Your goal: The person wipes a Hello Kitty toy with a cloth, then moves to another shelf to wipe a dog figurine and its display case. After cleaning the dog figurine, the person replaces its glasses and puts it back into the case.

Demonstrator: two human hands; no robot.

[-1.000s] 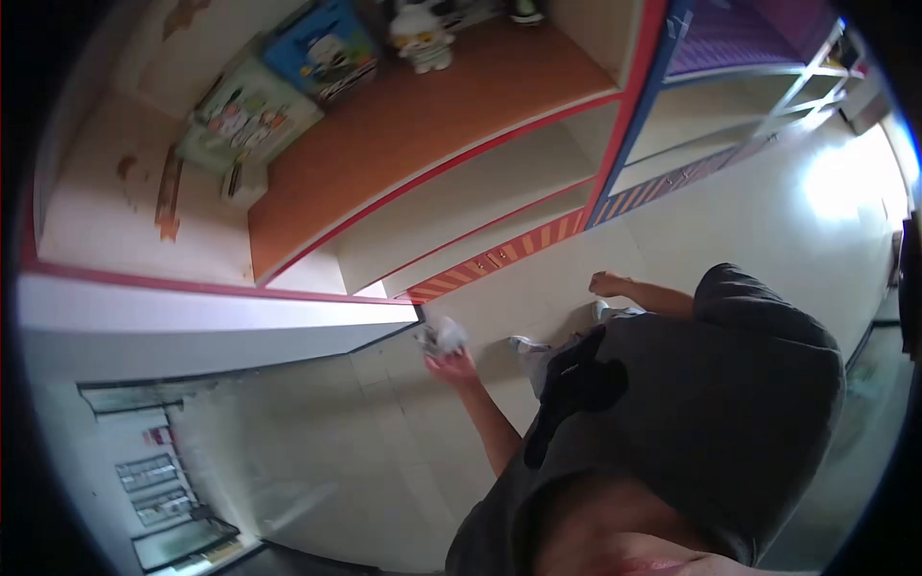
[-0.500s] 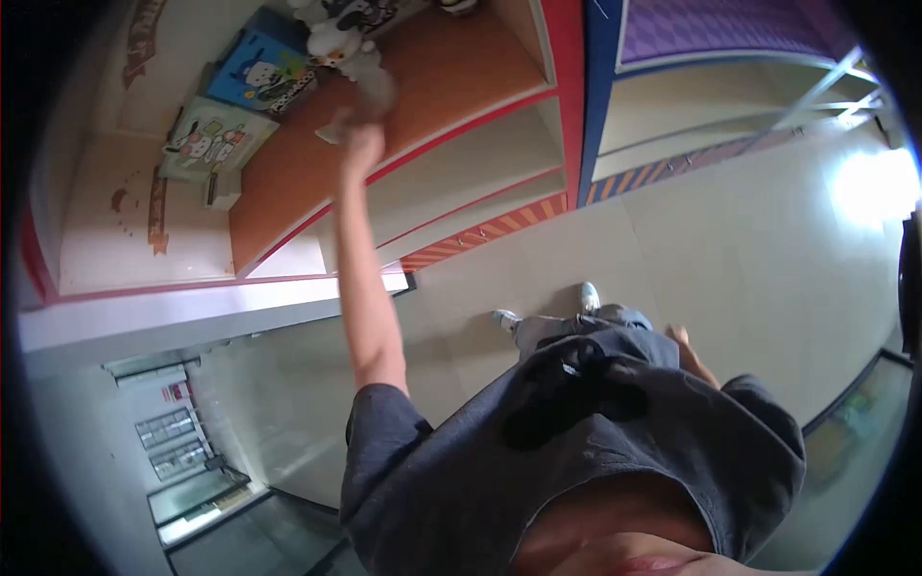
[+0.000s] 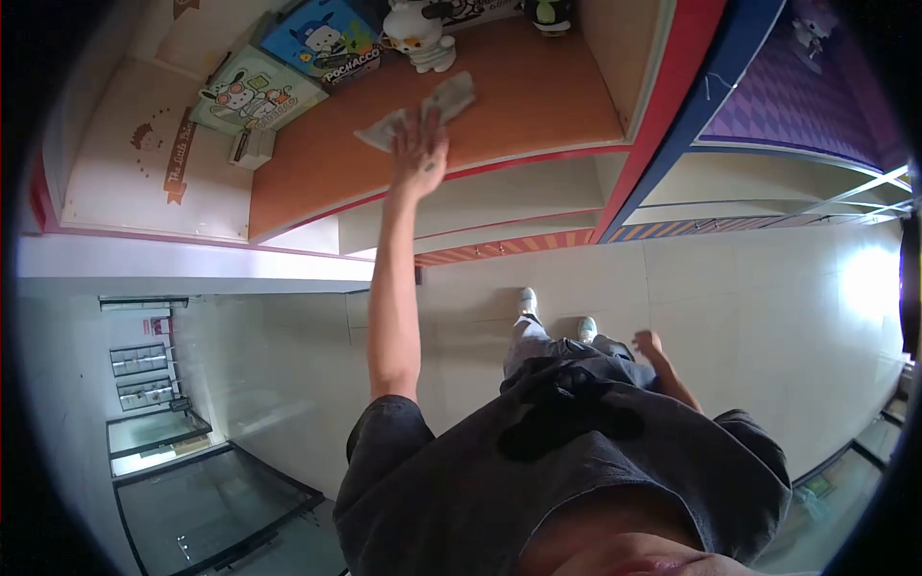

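Observation:
My left hand [image 3: 420,158] reaches out over the orange-brown shelf board [image 3: 528,96], fingers stretched and lying flat on a pale grey cloth [image 3: 449,96]. The cloth is spread on the board, sticking out on both sides of the fingers. Just behind it stands a white dog-like figurine [image 3: 423,38] with orange glasses. Down at my right side hangs my right hand [image 3: 650,345], small in view, its fingers loosely apart and nothing visible in them.
Left of the cloth lean a blue Pochacco box [image 3: 322,38] and a pale green box [image 3: 254,91], with a small white box [image 3: 252,149] beside them. A dark figurine [image 3: 549,14] stands far right. A blue-framed cabinet [image 3: 663,144] adjoins the red-edged one.
My left hand and the cloth, blurred before, now show clearly with the cloth flatter on the board. The view has shifted, and my feet and right hand have changed position.

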